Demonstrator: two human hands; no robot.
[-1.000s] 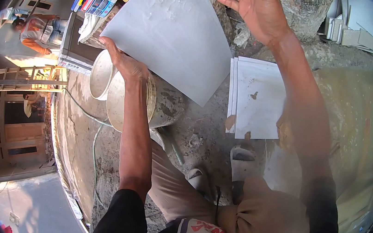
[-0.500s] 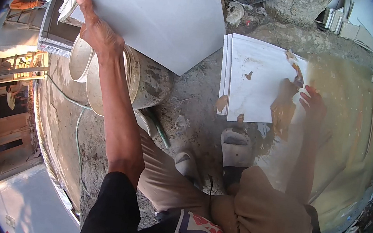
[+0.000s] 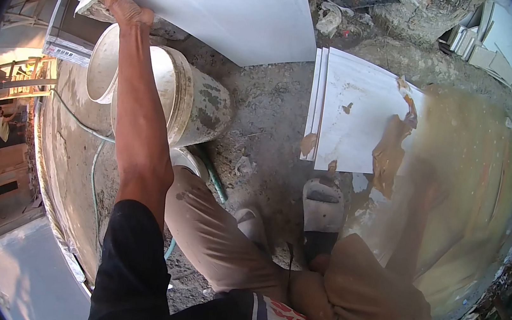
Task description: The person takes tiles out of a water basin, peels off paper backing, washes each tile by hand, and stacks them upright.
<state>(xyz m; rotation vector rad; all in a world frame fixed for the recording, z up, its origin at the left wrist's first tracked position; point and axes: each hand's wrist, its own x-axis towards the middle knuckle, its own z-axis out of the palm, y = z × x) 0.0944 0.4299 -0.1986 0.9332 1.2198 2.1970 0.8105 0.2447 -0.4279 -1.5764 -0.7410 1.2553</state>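
My left hand [image 3: 127, 8] grips the lower left edge of a large pale tile [image 3: 223, 9] at the top, its thumb up along the edge. My right hand [image 3: 429, 184] is low over the murky brown water [image 3: 473, 161], smeared and hazy, so its fingers cannot be made out. Beside it, several white tiles [image 3: 359, 102] lie stacked, with brown wet patches on the top one. Part of the stack reaches the water's edge.
Two white buckets [image 3: 208, 106] [image 3: 103, 64] stand below my left hand. A green hose [image 3: 98, 172] runs over the ground at the left. Tile offcuts [image 3: 497, 42] lean at the upper right. Another person [image 3: 3, 124] is far off at the left.
My right hand has come down from beside the large tile to the water, passing the stack's right edge. The large tile, with my left hand on it, has shifted up in view.
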